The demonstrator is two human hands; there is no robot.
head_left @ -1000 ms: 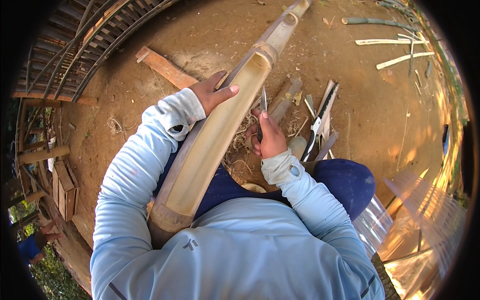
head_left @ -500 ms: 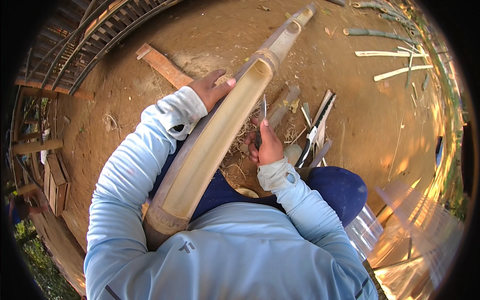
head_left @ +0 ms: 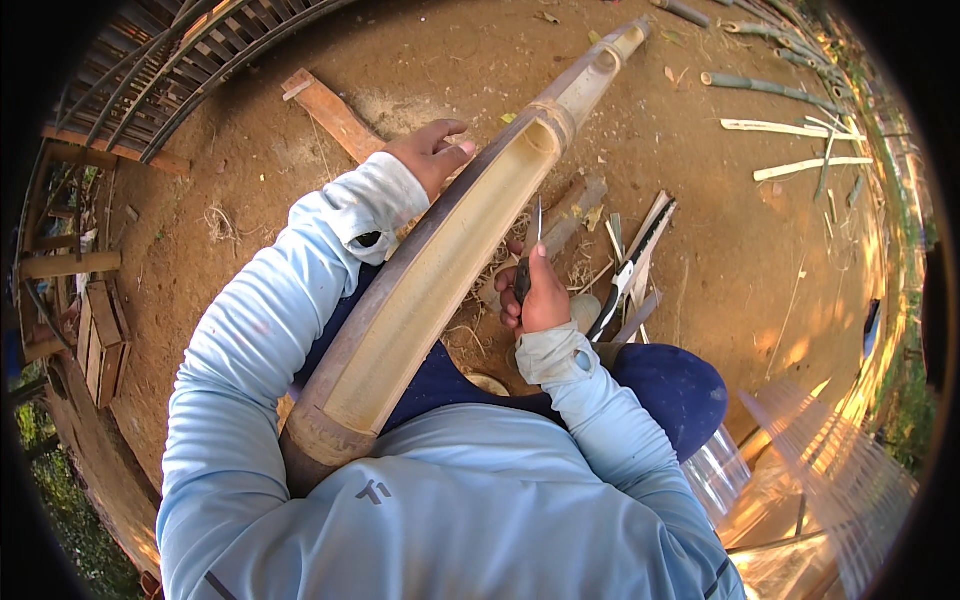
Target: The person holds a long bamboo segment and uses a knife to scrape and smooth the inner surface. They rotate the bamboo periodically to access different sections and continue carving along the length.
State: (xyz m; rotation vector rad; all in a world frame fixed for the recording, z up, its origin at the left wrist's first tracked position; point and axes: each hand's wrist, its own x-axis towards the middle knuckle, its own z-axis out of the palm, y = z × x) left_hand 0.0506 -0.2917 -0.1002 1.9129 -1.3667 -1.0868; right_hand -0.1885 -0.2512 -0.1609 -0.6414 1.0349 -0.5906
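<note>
A long bamboo pole (head_left: pixel 425 270), its upper side cut away into a pale channel, slants from my left side to far ahead, resting across my lap. At its left edge is my left hand (head_left: pixel 428 157), open, with the thumb and fingers apart; whether the fingertips touch the bamboo I cannot tell. On the other side, my right hand (head_left: pixel 543 297) is closed around the dark handle of a knife (head_left: pixel 540 222). The thin blade points forward and up, beside the pole's right edge and apart from it.
Beyond my right hand lie a saw with a black-and-white handle (head_left: pixel 622 277) and a short bamboo piece (head_left: pixel 570 215). A reddish board (head_left: pixel 335 115) lies ahead on the left. Green bamboo poles (head_left: pixel 765 88) and pale strips (head_left: pixel 812 168) are at far right. A slatted bamboo structure (head_left: pixel 215 55) stands at upper left.
My left hand has shifted slightly, and its fingers have drawn back from the bamboo's upper surface to its left edge. The right hand keeps the knife, sitting slightly lower in the picture.
</note>
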